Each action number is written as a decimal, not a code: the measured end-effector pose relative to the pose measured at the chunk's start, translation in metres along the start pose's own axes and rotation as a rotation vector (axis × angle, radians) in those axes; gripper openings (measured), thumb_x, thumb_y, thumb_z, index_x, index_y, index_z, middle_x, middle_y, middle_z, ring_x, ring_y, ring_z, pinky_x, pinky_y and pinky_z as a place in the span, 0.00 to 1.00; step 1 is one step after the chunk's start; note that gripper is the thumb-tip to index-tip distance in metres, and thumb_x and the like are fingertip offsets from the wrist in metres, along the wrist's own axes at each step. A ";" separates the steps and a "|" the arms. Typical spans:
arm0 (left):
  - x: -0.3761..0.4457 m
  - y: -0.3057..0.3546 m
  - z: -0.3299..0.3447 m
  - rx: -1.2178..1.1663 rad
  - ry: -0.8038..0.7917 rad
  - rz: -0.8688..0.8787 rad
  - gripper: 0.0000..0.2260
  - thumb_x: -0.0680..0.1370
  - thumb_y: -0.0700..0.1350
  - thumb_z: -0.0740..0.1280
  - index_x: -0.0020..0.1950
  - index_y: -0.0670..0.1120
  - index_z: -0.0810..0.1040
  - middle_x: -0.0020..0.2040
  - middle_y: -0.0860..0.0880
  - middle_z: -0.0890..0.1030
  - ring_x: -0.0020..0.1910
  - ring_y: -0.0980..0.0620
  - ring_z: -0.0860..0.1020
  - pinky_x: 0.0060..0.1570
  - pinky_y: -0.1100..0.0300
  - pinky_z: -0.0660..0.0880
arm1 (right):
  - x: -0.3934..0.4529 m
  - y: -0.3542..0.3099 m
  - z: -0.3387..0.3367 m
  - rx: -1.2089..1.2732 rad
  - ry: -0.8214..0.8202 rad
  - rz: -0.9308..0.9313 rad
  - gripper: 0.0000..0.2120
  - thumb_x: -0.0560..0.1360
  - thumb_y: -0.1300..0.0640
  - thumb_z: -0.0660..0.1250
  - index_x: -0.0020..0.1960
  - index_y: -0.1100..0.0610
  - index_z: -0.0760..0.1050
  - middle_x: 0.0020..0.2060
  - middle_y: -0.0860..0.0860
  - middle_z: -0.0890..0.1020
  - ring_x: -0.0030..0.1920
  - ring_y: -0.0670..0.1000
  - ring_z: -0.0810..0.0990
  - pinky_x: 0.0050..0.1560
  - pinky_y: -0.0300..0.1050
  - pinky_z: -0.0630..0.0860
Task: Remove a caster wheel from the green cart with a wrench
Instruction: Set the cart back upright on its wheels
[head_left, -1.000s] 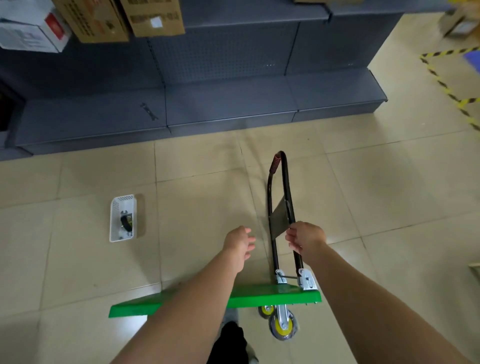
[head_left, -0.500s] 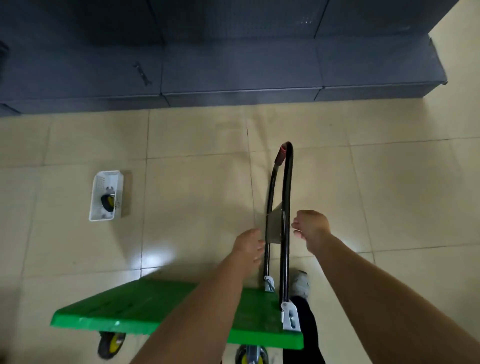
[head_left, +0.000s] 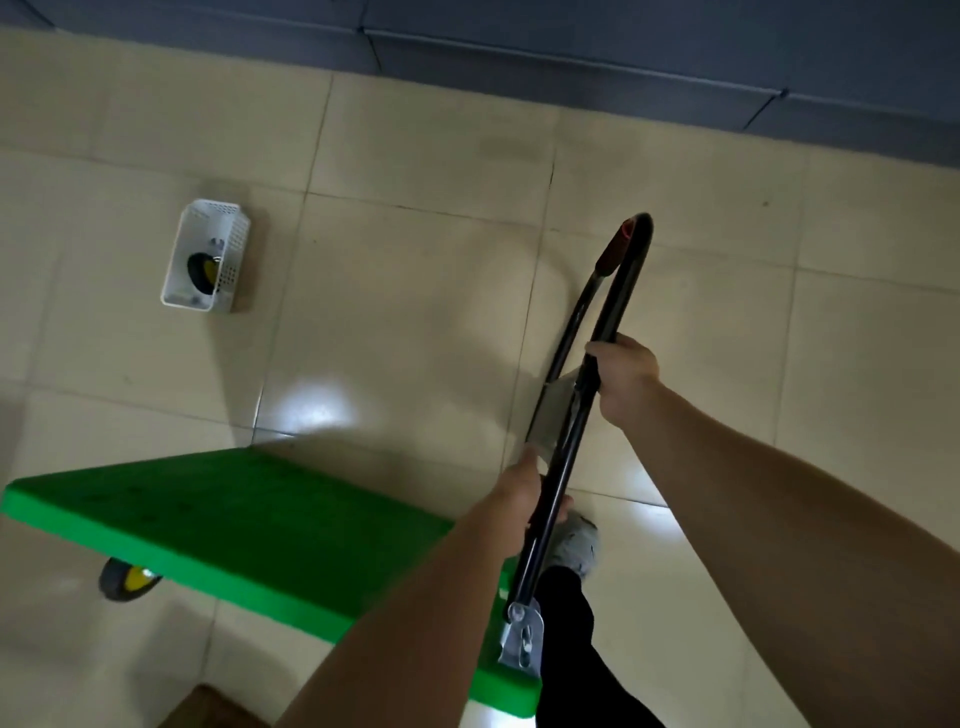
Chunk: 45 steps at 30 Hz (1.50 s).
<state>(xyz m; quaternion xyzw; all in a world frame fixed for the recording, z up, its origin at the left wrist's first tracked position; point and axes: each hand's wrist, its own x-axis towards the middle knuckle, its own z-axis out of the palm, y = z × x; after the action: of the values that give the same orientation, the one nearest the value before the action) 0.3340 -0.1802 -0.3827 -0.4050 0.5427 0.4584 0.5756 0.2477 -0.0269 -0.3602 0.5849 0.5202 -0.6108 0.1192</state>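
The green cart (head_left: 234, 514) stands on the tiled floor with its deck facing up. One grey and yellow caster wheel (head_left: 127, 578) shows under the deck's left edge. The cart's black handle (head_left: 618, 291) rises from the right end of the deck. My right hand (head_left: 626, 379) grips the near bar of the handle about halfway up. My left hand (head_left: 524, 499) holds the handle lower down, close to the deck. No wrench is visible in this view.
A white perforated basket (head_left: 208, 257) with a loose caster wheel inside lies on the floor to the far left. Dark grey shelving bases (head_left: 623, 36) run along the top. My shoe (head_left: 576, 545) is beside the cart's right end.
Both hands have closed on the cart handle; before they hovered beside it. The cart has settled deck up and the view has tilted further down.
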 end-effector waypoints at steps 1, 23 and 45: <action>0.001 0.000 0.001 -0.028 -0.031 -0.001 0.32 0.82 0.66 0.51 0.52 0.40 0.81 0.44 0.41 0.84 0.37 0.46 0.81 0.43 0.55 0.81 | 0.004 0.000 0.001 0.003 0.000 0.008 0.06 0.77 0.64 0.68 0.53 0.60 0.81 0.39 0.56 0.80 0.36 0.54 0.78 0.29 0.42 0.75; -0.100 0.021 0.040 0.668 -0.214 0.379 0.39 0.78 0.71 0.36 0.46 0.45 0.77 0.46 0.45 0.80 0.53 0.45 0.79 0.67 0.47 0.68 | -0.087 -0.107 -0.038 0.099 0.099 -0.246 0.04 0.77 0.59 0.65 0.44 0.57 0.72 0.32 0.53 0.71 0.28 0.50 0.67 0.31 0.44 0.66; -0.184 -0.066 -0.006 0.161 -0.152 0.391 0.15 0.85 0.59 0.55 0.50 0.53 0.77 0.49 0.53 0.78 0.48 0.53 0.76 0.50 0.60 0.71 | -0.312 -0.023 -0.071 0.361 -0.004 -0.442 0.12 0.76 0.52 0.73 0.42 0.57 0.73 0.28 0.51 0.72 0.26 0.50 0.69 0.30 0.46 0.69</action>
<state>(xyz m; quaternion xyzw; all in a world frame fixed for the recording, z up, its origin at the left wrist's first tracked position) 0.3977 -0.2182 -0.2017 -0.2093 0.6007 0.5457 0.5455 0.3618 -0.1060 -0.0709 0.4679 0.5175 -0.7059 -0.1221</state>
